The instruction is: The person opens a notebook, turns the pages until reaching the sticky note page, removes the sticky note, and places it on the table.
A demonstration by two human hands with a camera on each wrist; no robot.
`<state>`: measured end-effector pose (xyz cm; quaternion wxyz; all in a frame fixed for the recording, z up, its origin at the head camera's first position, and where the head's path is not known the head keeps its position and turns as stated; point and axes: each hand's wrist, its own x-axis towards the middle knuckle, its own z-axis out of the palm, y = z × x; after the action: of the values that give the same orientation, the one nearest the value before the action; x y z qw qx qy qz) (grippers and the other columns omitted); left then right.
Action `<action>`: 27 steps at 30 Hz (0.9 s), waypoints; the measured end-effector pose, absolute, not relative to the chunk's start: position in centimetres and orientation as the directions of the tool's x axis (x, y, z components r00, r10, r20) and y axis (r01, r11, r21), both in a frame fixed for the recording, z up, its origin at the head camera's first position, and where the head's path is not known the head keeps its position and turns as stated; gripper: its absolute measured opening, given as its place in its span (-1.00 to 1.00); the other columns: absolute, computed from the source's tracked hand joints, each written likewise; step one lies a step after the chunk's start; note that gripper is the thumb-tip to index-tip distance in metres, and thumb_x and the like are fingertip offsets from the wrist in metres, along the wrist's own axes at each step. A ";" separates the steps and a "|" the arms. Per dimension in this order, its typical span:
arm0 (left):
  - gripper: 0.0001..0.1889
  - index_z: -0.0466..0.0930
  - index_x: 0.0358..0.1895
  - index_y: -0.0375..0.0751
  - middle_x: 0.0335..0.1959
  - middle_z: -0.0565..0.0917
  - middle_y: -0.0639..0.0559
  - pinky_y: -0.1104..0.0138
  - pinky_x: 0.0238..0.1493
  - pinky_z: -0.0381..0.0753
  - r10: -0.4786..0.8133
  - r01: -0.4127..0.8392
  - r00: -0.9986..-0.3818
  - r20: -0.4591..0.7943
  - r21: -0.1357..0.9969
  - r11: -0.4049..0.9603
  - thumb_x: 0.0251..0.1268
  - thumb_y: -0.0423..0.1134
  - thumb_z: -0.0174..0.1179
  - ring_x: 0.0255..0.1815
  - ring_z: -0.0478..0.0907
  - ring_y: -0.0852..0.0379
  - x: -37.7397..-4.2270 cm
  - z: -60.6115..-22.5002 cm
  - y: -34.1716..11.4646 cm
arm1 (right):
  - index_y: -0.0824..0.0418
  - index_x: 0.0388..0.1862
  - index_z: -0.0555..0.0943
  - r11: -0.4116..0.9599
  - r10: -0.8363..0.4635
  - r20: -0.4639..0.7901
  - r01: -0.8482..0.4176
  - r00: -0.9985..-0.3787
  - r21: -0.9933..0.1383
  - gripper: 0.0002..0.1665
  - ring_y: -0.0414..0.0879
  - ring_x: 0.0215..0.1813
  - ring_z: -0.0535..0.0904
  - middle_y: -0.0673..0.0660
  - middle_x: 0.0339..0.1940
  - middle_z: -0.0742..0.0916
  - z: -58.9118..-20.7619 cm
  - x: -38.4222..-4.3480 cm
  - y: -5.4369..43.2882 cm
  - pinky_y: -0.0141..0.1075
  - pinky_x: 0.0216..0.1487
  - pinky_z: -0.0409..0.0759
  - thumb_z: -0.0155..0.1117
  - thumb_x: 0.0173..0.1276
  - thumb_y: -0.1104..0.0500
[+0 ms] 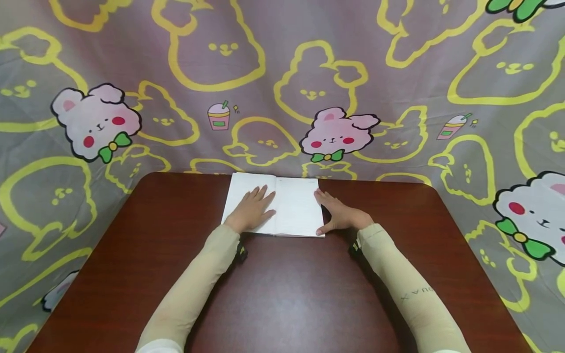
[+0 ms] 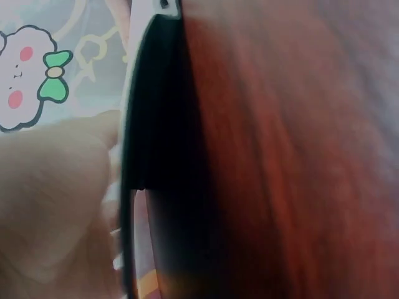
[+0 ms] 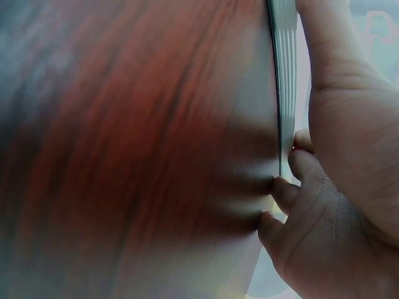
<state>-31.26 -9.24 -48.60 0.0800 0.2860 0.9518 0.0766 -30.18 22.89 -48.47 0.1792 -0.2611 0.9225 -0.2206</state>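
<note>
An open notebook point(image 1: 297, 208) with white pages lies near the far edge of the table. Spread fingers of my left hand point(image 1: 251, 211) rest flat on its left page. In the left wrist view, the notebook's dark edge point(image 2: 149, 124) stands beside the palm. My right hand point(image 1: 342, 213) is at the right page's outer edge, thumb by the near corner and the other fingers farther up that side. The right wrist view shows the stacked page edges point(image 3: 287, 75) next to my fingers point(image 3: 287, 194), some of which touch the table.
The dark reddish-brown table point(image 1: 273, 304) has rounded far corners. Behind and around it hangs a grey curtain point(image 1: 273, 98) with yellow outlines and cartoon rabbits. A small black device point(image 1: 241, 252) sits under the left wrist, and another black device point(image 1: 354, 249) under the right.
</note>
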 end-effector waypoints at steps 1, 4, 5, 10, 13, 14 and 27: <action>-0.32 -0.03 0.66 -0.12 0.67 -0.11 -0.26 -0.15 0.62 -0.14 0.554 0.526 -0.823 -0.121 0.206 0.825 0.66 0.11 -0.20 0.67 -0.18 -0.29 -31.3 -48.6 -9.3 | 0.41 0.65 -0.21 0.765 -0.561 -0.216 -0.401 -0.799 -0.503 0.55 0.32 0.68 -0.26 0.36 0.69 -0.12 -48.4 -30.2 22.9 0.27 0.60 -0.16 0.63 0.07 -0.17; -0.29 -0.09 0.67 -0.09 0.68 -0.16 -0.24 -0.18 0.61 -0.17 0.552 0.506 -0.816 -0.171 0.253 0.825 0.65 0.13 -0.20 0.67 -0.22 -0.31 -31.5 -48.4 -9.5 | 0.42 0.65 -0.21 0.765 -0.559 -0.219 -0.397 -0.799 -0.506 0.55 0.32 0.68 -0.27 0.36 0.69 -0.12 -48.4 -30.3 22.9 0.28 0.60 -0.17 0.64 0.07 -0.16; -0.28 -0.11 0.68 -0.08 0.68 -0.17 -0.24 -0.19 0.61 -0.17 0.553 0.501 -0.812 -0.185 0.264 0.824 0.65 0.14 -0.19 0.67 -0.23 -0.31 -31.6 -48.4 -9.6 | 0.42 0.65 -0.21 0.765 -0.560 -0.218 -0.398 -0.799 -0.506 0.55 0.32 0.68 -0.27 0.36 0.69 -0.12 -48.4 -30.4 22.9 0.28 0.60 -0.16 0.64 0.07 -0.17; -0.25 -0.17 0.68 -0.05 0.68 -0.19 -0.22 -0.22 0.60 -0.15 0.562 0.493 -0.794 -0.232 0.295 0.818 0.63 0.17 -0.17 0.67 -0.22 -0.31 -31.8 -48.4 -10.1 | 0.39 0.66 -0.23 0.772 -0.565 -0.234 -0.407 -0.791 -0.489 0.57 0.30 0.69 -0.28 0.34 0.70 -0.14 -48.6 -30.5 22.8 0.25 0.61 -0.16 0.62 0.07 -0.22; -0.24 -0.17 0.68 -0.06 0.69 -0.19 -0.22 -0.22 0.60 -0.16 0.569 0.495 -0.789 -0.232 0.308 0.812 0.63 0.18 -0.16 0.67 -0.23 -0.31 -31.9 -48.5 -10.2 | 0.40 0.66 -0.23 0.767 -0.565 -0.229 -0.403 -0.792 -0.499 0.58 0.31 0.68 -0.28 0.34 0.70 -0.14 -48.6 -30.5 22.8 0.26 0.61 -0.17 0.63 0.06 -0.22; -0.23 -0.17 0.68 -0.06 0.69 -0.19 -0.22 -0.22 0.60 -0.16 0.569 0.494 -0.789 -0.230 0.315 0.811 0.62 0.18 -0.15 0.67 -0.23 -0.31 -31.9 -48.5 -10.3 | 0.40 0.66 -0.22 0.766 -0.565 -0.228 -0.401 -0.793 -0.503 0.58 0.31 0.68 -0.28 0.34 0.70 -0.14 -48.6 -30.5 22.8 0.26 0.61 -0.17 0.63 0.05 -0.21; -0.21 -0.18 0.69 -0.03 0.69 -0.20 -0.18 -0.21 0.61 -0.19 0.560 0.482 -0.796 -0.230 0.320 0.816 0.60 0.20 -0.11 0.68 -0.23 -0.28 -31.6 -48.8 -10.3 | 0.39 0.66 -0.22 0.768 -0.558 -0.223 -0.396 -0.799 -0.503 0.57 0.29 0.69 -0.28 0.32 0.70 -0.14 -48.7 -30.2 22.7 0.25 0.61 -0.16 0.65 0.05 -0.17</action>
<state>-31.64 -10.27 -48.76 0.1587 0.2772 0.9395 0.1236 -30.24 22.71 -48.71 0.1831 -0.2584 0.9223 -0.2215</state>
